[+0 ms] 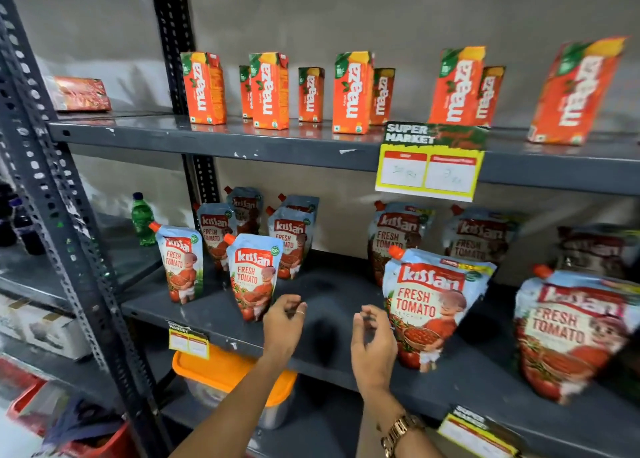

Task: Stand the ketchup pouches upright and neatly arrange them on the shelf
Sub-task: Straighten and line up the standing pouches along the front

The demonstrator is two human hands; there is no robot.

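Both bare forearms reach up and forward, side by side but apart. The left hand (282,322) is empty, its fingers loosely curled, a ring on one finger. The right hand (374,345) is likewise empty, fingers half curled toward the left hand, a metal watch on its wrist.

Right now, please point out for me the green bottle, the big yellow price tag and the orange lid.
green bottle (142,219), head view, on the middle of its body.
big yellow price tag (429,167), head view, between its two white fields.
orange lid (221,371), head view, on its top surface.
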